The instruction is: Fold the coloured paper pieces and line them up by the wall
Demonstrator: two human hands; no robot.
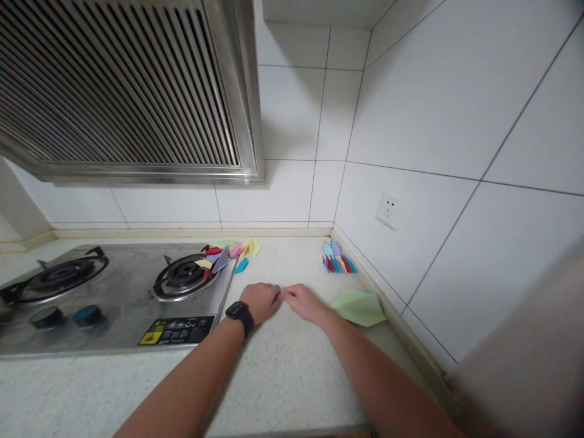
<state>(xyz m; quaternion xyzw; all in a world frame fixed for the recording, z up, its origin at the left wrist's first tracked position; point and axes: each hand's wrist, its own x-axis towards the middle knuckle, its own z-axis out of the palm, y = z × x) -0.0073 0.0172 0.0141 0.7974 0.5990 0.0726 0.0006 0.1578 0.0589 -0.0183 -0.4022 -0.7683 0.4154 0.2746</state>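
My left hand (261, 302), with a black watch (240, 316) on its wrist, rests on the counter with its fingers closed. My right hand (305, 303) is closed too, its fingertips almost meeting those of the left. Anything they may pinch is hidden or too small to make out. A light green folded paper (361, 308) lies beside my right wrist. Farther back on the right stands a cluster of small, colourful folded paper pieces (338, 261). Beyond my left hand are a blue folded paper (241, 266) and a yellow folded paper (250, 247).
At left is a steel gas stove (132, 274); several coloured papers, among them a purple one (221, 260), overlap its right burner (182, 277). A range hood (128, 91) hangs above. White tiled walls meet behind the counter (278, 377), with a socket (392, 210) on the right.
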